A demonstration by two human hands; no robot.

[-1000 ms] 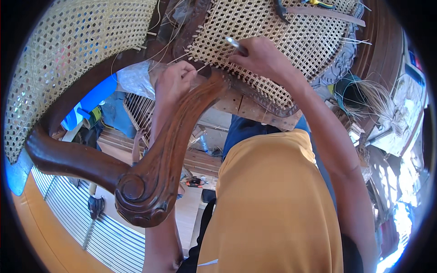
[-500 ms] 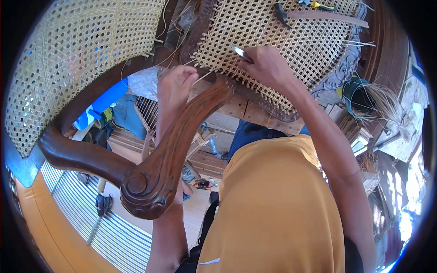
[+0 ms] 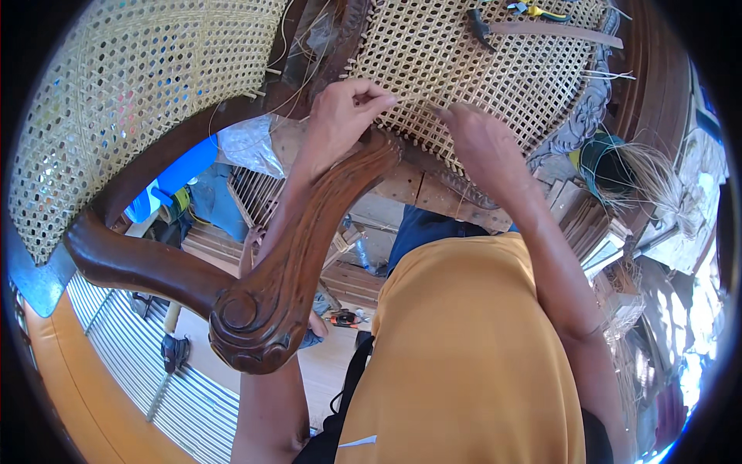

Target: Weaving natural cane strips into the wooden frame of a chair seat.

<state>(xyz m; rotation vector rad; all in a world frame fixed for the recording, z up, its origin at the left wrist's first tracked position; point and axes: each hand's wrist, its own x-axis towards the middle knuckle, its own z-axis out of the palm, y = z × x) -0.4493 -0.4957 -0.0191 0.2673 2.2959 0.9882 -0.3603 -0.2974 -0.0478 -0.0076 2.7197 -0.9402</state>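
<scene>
My left hand [image 3: 342, 120] is over the near left edge of a woven cane seat [image 3: 433, 50], thumb and forefinger pinched on what looks like a thin cane strand. Close to its right, my right hand [image 3: 487, 143] is closed around a small metal tool whose tip [image 3: 439, 113] points at the weave. The fist hides most of that tool, so its kind does not show. Dark carved wood frames the seat, and short cane ends stick out along its near edge. A carved wooden armrest [image 3: 309, 232] rises in front of my left forearm.
A hammer [image 3: 541, 33] and yellow-handled pliers [image 3: 537, 10] lie on the cane at the far right. Another caned panel [image 3: 139, 93] fills the upper left. Loose cane strands [image 3: 657, 178] hang from a dark round container at right. Wooden pieces lie below.
My left hand has moved right and slightly away from me, still pinching. My right hand has shifted right and nearer, and its tool now shows less. The armrest has barely shifted.
</scene>
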